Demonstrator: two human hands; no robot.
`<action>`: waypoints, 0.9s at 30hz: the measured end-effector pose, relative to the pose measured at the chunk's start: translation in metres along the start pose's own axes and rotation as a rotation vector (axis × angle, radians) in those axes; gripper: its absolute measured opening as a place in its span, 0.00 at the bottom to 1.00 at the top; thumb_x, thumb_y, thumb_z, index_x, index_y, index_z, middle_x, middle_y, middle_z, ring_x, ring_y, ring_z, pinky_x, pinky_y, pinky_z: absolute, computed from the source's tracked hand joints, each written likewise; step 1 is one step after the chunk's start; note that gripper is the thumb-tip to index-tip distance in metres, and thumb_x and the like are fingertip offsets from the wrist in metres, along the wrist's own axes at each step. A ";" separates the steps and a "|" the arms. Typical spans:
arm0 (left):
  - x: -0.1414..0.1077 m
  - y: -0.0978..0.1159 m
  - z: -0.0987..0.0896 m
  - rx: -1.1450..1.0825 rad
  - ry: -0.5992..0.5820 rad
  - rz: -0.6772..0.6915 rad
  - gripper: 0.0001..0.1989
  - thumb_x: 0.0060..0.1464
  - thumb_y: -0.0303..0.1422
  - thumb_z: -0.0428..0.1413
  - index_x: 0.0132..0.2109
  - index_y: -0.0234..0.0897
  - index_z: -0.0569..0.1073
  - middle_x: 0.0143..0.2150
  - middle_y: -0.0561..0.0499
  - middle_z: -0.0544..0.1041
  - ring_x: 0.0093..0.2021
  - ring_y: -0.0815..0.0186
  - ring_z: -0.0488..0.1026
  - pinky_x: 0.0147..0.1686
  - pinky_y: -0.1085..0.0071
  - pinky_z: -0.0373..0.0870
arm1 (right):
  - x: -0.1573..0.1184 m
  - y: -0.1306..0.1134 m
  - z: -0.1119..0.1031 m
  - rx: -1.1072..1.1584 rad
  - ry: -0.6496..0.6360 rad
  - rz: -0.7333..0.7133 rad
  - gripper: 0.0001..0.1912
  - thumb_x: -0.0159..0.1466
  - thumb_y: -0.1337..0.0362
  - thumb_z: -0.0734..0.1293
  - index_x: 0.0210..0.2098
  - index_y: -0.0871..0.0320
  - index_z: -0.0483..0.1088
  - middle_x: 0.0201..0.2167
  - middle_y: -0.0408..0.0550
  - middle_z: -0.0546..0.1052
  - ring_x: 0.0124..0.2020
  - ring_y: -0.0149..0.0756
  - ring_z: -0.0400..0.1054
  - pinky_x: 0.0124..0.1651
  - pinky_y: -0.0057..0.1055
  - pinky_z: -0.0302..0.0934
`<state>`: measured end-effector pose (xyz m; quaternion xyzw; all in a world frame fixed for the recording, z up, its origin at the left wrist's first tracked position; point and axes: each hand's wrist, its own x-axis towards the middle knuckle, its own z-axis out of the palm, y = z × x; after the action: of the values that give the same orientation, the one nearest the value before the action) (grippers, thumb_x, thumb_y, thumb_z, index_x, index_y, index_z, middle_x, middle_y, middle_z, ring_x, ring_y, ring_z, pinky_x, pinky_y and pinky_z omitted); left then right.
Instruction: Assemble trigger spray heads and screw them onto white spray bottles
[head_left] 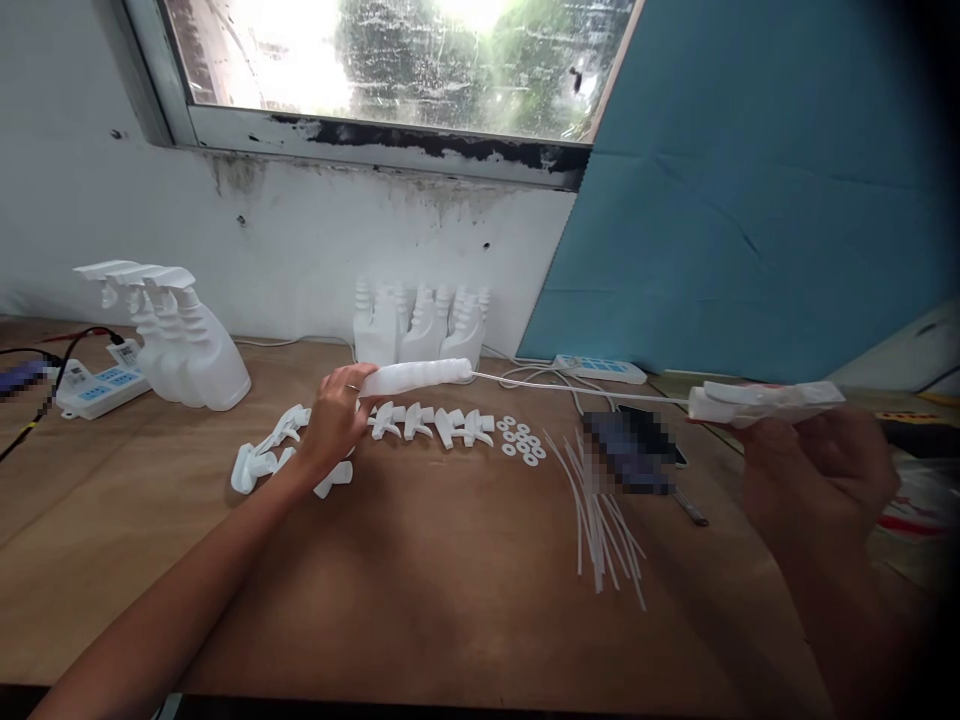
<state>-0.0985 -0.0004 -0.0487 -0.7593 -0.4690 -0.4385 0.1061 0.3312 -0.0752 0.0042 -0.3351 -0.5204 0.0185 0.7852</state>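
My left hand (334, 415) is closed around a white plastic spray bottle (420, 376), tipped on its side above the table with its neck to the right. In my right hand (810, 475), at the right, is a white trigger spray head (765, 400), its details blurred. A thin white tube (585, 390) runs from the spray head to the bottle's mouth; whether its tip is inside cannot be made out. Below my left hand lie several white trigger parts (416, 422). Small white washers (521, 440) and loose tubes (600, 530) lie between the hands.
Several bottles with spray heads (187, 350) stand at the left, beside a power strip (105, 388). Headless bottles (420, 325) stand against the wall. Another power strip (600, 369), cables and a partly pixelated dark device (652, 435) are behind the tubes. A blue sheet (735, 200) hangs at the right.
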 end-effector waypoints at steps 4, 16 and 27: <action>-0.002 0.015 -0.001 -0.164 -0.021 -0.009 0.16 0.58 0.33 0.56 0.53 0.40 0.67 0.51 0.46 0.74 0.52 0.56 0.70 0.52 0.60 0.65 | 0.000 -0.014 0.020 0.010 -0.093 0.016 0.16 0.47 0.59 0.77 0.35 0.52 0.76 0.32 0.47 0.76 0.31 0.39 0.70 0.33 0.40 0.65; -0.045 0.071 0.034 -0.861 -0.361 -0.347 0.20 0.54 0.39 0.60 0.52 0.39 0.69 0.52 0.46 0.73 0.50 0.59 0.73 0.51 0.62 0.71 | 0.004 -0.044 0.127 0.092 -0.849 0.282 0.10 0.61 0.59 0.69 0.40 0.57 0.74 0.25 0.41 0.68 0.22 0.25 0.58 0.23 0.24 0.56; -0.053 0.070 0.044 -0.972 -0.446 -0.343 0.23 0.53 0.38 0.61 0.54 0.37 0.66 0.54 0.44 0.71 0.49 0.58 0.72 0.52 0.59 0.72 | -0.013 -0.039 0.161 0.230 -0.973 0.250 0.09 0.62 0.59 0.68 0.37 0.58 0.72 0.31 0.44 0.70 0.31 0.29 0.62 0.30 0.26 0.57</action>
<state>-0.0268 -0.0462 -0.0980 -0.7082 -0.3408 -0.4440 -0.4305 0.1799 -0.0285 0.0526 -0.2589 -0.7760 0.3230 0.4759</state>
